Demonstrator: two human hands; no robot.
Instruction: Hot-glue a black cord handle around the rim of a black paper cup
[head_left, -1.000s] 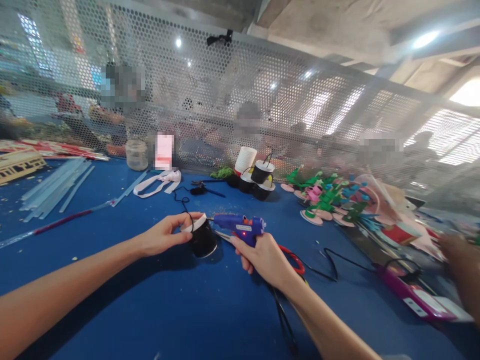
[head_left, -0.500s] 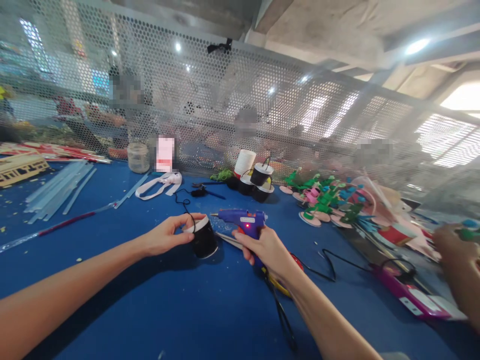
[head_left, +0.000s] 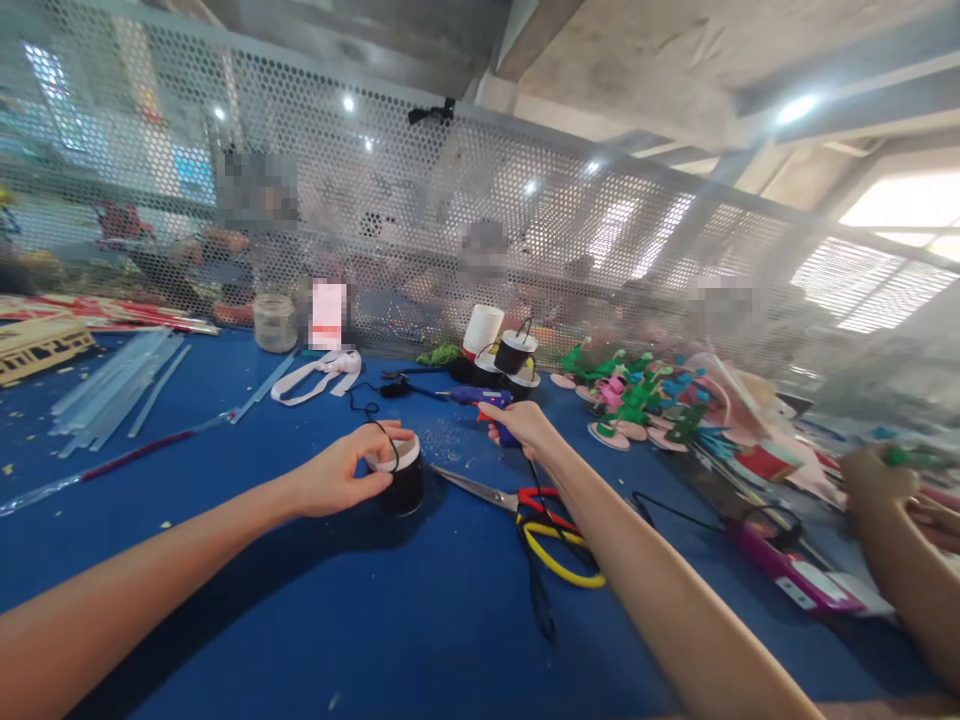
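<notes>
My left hand (head_left: 352,468) grips the rim of a small paper cup (head_left: 406,484), white at the top and wrapped in black cord. The cup is upright at the blue table, and a loose black cord runs up from it past my fingers. Farther forward, my right hand (head_left: 523,428) is closed round the handle of a blue glue gun (head_left: 480,396), whose nozzle points left. Scissors (head_left: 495,494) with red and yellow handles lie between the cup and my right forearm, which covers part of the handles.
Black-wrapped cups (head_left: 516,352) and a white cup stack (head_left: 482,328) stand before the perforated screen (head_left: 420,200). Glue sticks (head_left: 120,380) and a jar (head_left: 275,323) are left. Green craft pieces (head_left: 637,405), a purple power strip (head_left: 795,570) and another person's arm (head_left: 892,530) are right.
My right hand has carried the glue gun forward, away from the cup, uncovering the scissors. The cup has gone from tilted to upright in my left hand.
</notes>
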